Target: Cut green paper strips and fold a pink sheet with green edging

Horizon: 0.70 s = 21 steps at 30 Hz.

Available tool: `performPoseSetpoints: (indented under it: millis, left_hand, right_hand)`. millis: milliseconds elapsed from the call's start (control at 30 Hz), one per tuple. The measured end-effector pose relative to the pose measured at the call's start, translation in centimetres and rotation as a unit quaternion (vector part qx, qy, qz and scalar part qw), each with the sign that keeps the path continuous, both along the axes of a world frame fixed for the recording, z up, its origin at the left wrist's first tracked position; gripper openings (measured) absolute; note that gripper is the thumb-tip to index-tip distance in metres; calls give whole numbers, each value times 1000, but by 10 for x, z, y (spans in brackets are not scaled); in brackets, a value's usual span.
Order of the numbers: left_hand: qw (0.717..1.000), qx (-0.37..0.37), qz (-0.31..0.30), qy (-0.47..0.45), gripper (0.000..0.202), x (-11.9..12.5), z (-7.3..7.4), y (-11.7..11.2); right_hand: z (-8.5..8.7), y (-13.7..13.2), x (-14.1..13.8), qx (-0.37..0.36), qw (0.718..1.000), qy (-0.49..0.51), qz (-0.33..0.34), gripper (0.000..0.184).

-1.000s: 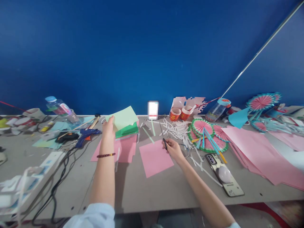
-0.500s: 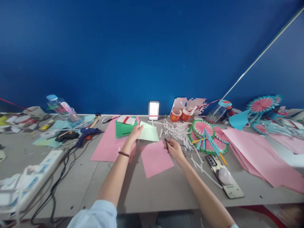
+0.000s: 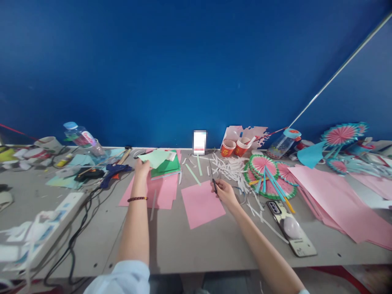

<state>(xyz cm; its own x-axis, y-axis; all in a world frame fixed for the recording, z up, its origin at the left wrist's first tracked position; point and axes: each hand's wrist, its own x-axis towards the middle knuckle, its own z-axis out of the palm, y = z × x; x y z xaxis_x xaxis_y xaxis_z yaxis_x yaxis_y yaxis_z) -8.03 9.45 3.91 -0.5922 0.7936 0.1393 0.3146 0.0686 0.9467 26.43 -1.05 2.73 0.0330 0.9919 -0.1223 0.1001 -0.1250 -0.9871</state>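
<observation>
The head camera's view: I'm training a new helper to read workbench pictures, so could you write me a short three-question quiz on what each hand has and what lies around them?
1. Multiple choice. What colour is the paper sheet in the left hand?
A) Pink
B) Light green
C) White

2. True or false? The pink paper square lies to the left of the phone with the round grip on its back.

3. Short answer. What does the right hand hold?

Key
1. B
2. True
3. A slim black-handled tool; its exact kind is not clear.
</observation>
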Motion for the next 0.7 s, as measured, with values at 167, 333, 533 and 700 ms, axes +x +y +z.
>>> performPoseSetpoints:
  millis: [167,333,533,700]
  left_hand:
    - [955,-44,-7,294,102,23,7,-12]
    - [862,-36,-228,451,40,38,14,-14]
    - [824,-50,-319,465,16,51,14,-10]
    - [820,-71,-326,465,13,57,17,-14]
  right_hand:
    - [3,-1,1,-4,1000,-4,-6,38]
    - [4,-1,0,-4,1000,-9,-6,37]
    - [1,-1,0,-1,1000,-13,1,35]
    - [-2,1,1,7,1000,-17,0,36]
